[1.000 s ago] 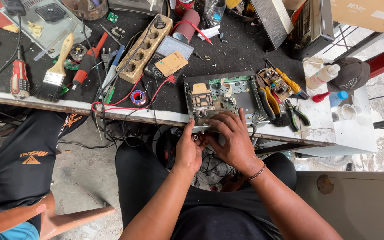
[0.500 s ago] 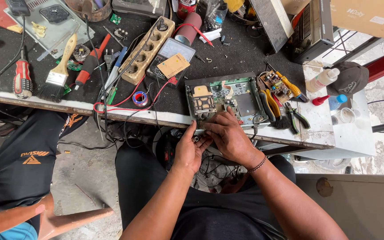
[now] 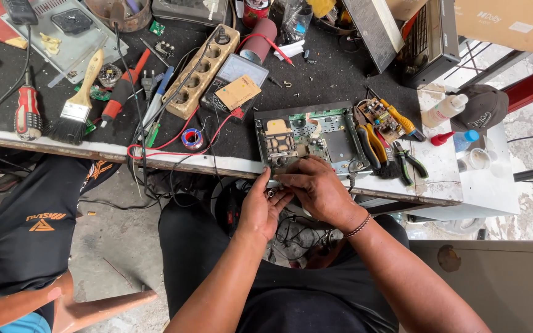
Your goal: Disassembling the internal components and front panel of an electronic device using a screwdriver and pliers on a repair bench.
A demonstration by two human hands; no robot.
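An open electronic device with a green circuit board (image 3: pixel 316 132) lies at the near edge of the black-topped workbench (image 3: pixel 316 74). Both my hands meet just below its front edge. My left hand (image 3: pixel 261 209) is turned palm up and cupped, with small metal parts resting against its fingers. My right hand (image 3: pixel 317 188) lies over the device's front rim, its fingertips drawn together against my left fingertips; what they pinch is hidden. A bead bracelet (image 3: pixel 359 226) is on my right wrist.
Yellow-handled pliers (image 3: pixel 372 145) and green-handled cutters (image 3: pixel 412 160) lie right of the device. To the left are a solder roll (image 3: pixel 191 138), a power strip (image 3: pixel 202 71), a meter (image 3: pixel 242 69), a paint brush (image 3: pixel 76 106) and a red screwdriver (image 3: pixel 27 111). Another person (image 3: pixel 29 240) sits at left.
My right hand's fingers, earlier spread over the device's front edge, have drawn in to meet my left fingertips. My left hand has turned slightly more palm up.
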